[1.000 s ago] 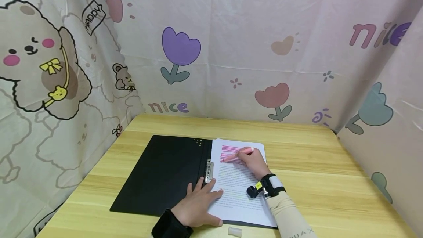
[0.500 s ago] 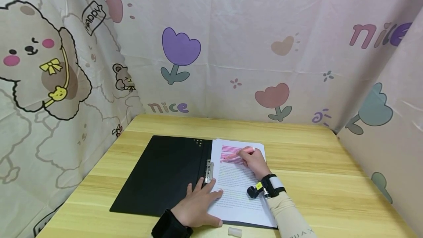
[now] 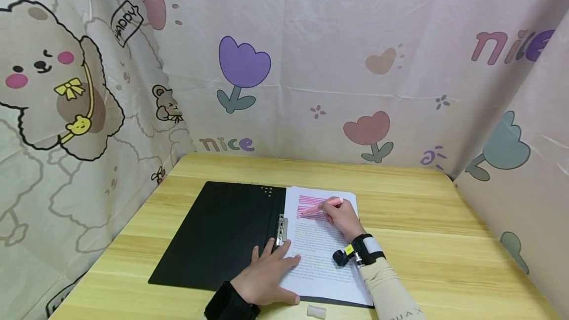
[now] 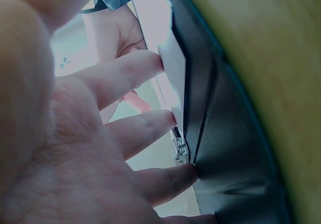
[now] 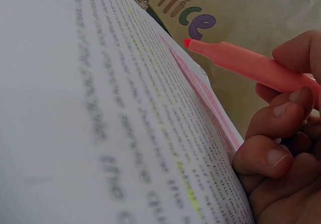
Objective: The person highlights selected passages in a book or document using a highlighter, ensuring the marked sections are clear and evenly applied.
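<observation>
A pink highlighter is pinched between the thumb and fingers of my right hand, its tip over the upper part of a printed sheet. Pink lines cover the top rows of text, and fainter yellow marks show lower down. The sheet lies on the right side of an open black folder, beside its metal clip. With fingers spread and straight, my left hand rests across the folder's spine and the sheet's lower left edge.
A small pale cap-like piece lies on the wooden table just below the folder. Printed cloth hangs behind the table and along both sides.
The highlighter tip has shifted slightly to the right along the marked lines. My left hand and the folder have stayed in place.
</observation>
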Tool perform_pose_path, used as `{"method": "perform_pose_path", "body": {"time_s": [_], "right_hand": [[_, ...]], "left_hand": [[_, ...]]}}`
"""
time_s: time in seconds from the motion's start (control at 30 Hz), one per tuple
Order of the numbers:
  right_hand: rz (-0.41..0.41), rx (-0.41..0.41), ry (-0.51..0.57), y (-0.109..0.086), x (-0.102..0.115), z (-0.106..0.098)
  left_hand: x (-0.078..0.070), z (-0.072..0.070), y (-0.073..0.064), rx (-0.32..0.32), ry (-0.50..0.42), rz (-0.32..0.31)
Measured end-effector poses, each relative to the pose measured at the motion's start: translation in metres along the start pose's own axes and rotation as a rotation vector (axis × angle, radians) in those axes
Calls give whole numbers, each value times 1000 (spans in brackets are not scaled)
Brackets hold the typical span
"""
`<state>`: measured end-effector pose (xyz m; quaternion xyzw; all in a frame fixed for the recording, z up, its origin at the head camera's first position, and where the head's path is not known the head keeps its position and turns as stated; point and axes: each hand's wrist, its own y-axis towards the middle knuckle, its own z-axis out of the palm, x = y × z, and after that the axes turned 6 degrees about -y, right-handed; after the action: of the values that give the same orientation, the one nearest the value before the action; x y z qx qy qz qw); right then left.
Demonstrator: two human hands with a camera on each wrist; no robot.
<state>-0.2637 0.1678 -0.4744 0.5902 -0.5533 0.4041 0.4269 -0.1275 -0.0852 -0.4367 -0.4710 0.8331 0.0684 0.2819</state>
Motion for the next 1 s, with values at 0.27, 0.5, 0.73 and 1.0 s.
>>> {"method": "perform_pose_path", "body": {"time_s": [0.27, 0.5, 0.73, 1.0], "right_hand": [[6, -5, -8, -5, -6, 3], [31, 11, -14, -8, -13, 4], [50, 6, -46, -7, -11, 1], [-13, 45, -32, 6, 0, -3]], "left_hand": [[0, 5, -1, 12, -2, -11], [1, 10, -3, 25, -11, -18], [2, 9, 0, 18, 4, 13], [1, -2, 5, -15, 36, 30]]}}
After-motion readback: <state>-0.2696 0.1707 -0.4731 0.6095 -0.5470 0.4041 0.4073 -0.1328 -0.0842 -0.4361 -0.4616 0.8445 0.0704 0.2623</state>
